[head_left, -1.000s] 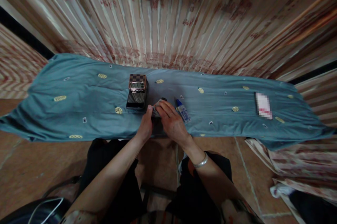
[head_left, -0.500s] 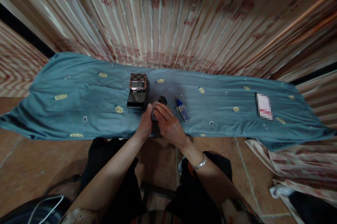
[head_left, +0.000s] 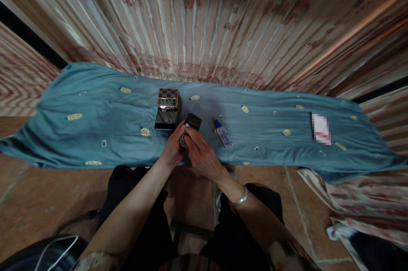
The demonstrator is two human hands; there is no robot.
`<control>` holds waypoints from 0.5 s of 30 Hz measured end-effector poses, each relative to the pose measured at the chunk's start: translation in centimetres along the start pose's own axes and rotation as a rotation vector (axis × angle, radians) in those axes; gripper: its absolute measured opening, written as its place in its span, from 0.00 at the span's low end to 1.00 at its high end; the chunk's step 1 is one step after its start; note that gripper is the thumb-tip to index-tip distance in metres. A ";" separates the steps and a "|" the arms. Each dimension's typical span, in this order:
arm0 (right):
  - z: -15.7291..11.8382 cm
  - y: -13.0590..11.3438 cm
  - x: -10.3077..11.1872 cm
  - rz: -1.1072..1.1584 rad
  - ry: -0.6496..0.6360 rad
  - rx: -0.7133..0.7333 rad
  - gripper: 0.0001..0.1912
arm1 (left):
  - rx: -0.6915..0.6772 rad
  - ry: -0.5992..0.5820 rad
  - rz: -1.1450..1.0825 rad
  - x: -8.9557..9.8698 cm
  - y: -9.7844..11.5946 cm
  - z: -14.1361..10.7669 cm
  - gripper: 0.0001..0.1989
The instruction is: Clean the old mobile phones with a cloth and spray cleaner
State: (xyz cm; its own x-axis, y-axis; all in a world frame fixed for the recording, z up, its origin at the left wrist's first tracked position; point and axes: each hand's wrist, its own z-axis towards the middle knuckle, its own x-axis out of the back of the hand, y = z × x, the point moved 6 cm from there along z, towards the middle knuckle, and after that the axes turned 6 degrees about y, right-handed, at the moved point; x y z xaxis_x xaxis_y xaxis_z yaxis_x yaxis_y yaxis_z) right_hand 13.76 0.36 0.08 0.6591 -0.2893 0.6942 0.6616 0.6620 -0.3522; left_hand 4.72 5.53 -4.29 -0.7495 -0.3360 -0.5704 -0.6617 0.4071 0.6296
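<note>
Now that more of the small black boxy object (head_left: 194, 122) shows, seemingly leaving its top accessible, the left hand (head_left: 173, 147) and right hand (head_left: 204, 156) grasp it.

The bare right hand (head_left: 204, 155) partly hides a small black boxy object (head_left: 194, 122); the white-and-red rectangular packet (head_left: 321, 128) at right is pixelated beyond reading.

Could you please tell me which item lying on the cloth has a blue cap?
The small bottle just right of the right hand; the checkered-topped item and the blurred white item show no blue.
</note>
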 end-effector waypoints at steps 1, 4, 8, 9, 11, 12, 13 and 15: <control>0.0 0.0 -0.1 -0.003 -0.002 0.003 0.26 | -0.010 0.002 -0.003 0.0 0.1 0.0 0.11; -0.1 0.2 -0.4 -0.009 -0.024 -0.010 0.28 | -0.046 -0.011 -0.002 0.0 0.2 -0.1 0.12; 0.1 1.2 -0.3 -0.031 -0.026 -0.037 0.30 | -0.030 -0.041 -0.010 -0.5 -0.1 -0.4 0.15; 0.2 1.5 -0.1 -0.037 -0.022 -0.047 0.30 | -0.028 -0.049 -0.008 -0.6 -0.2 -0.5 0.16; 0.4 2.2 0.2 -0.045 -0.006 -0.076 0.31 | -0.042 -0.071 0.014 -0.8 -0.3 -0.7 0.17; 0.4 2.5 0.4 -0.048 0.002 -0.093 0.31 | -0.057 -0.081 0.032 -0.9 -0.4 -0.7 0.18; 0.5 2.8 0.6 -0.051 0.009 -0.108 0.30 | -0.074 -0.089 0.054 -0.9 -0.5 -0.8 0.19; 0.5 3.1 0.9 -0.055 0.017 -0.129 0.30 | -0.112 -0.093 0.098 -0.9 -0.5 -0.8 0.19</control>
State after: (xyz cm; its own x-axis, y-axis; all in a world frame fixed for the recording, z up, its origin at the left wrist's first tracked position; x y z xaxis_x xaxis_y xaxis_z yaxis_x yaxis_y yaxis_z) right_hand 16.24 2.55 -0.07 0.6260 -0.3352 0.7041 0.7365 0.5508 -0.3926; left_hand 5.69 4.98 -3.69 -0.8089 -0.2171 -0.5464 -0.5875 0.3348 0.7367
